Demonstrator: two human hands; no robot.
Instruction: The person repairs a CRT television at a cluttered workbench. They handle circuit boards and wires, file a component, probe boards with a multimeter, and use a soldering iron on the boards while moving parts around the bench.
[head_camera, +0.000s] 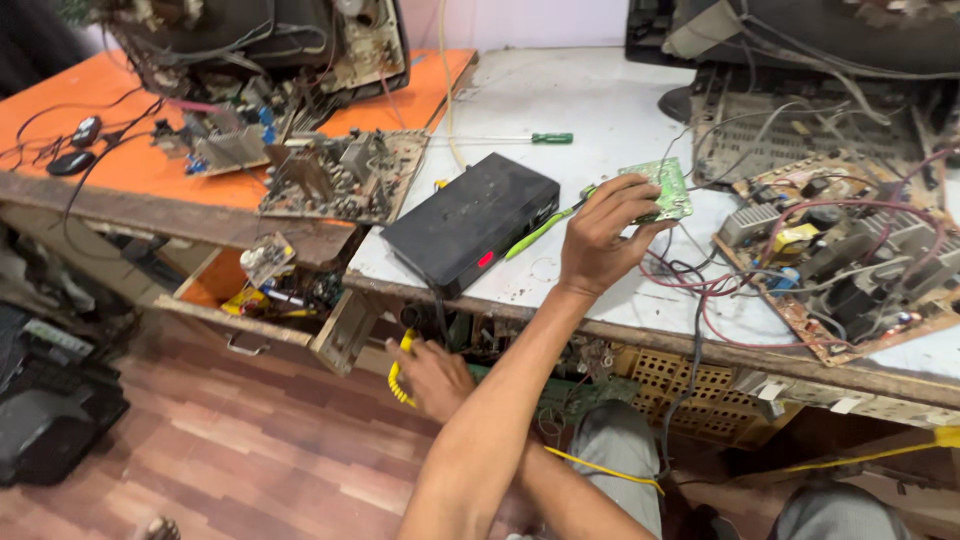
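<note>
My left hand (600, 235) reaches up across my other arm to the white worktable (560, 100) and grips a small green circuit board (668, 185) by its near edge. A thin green-handled tool (538, 230) lies slanted from the black box to that hand; whether the fingers hold it I cannot tell. My right hand (435, 378) is lower, below the table's front edge, and is closed around a yellow curved piece (400, 372) that hangs there. A thin yellow wire (600, 468) runs past my knee.
A flat black box (470, 220) lies at the table's front edge. A large wired circuit board (850, 265) fills the right side. A green-handled screwdriver (550, 138) lies further back. On the orange table (120, 160) sit a circuit board (335, 175) and an opened television chassis (260, 50). A drawer (250, 290) stands open.
</note>
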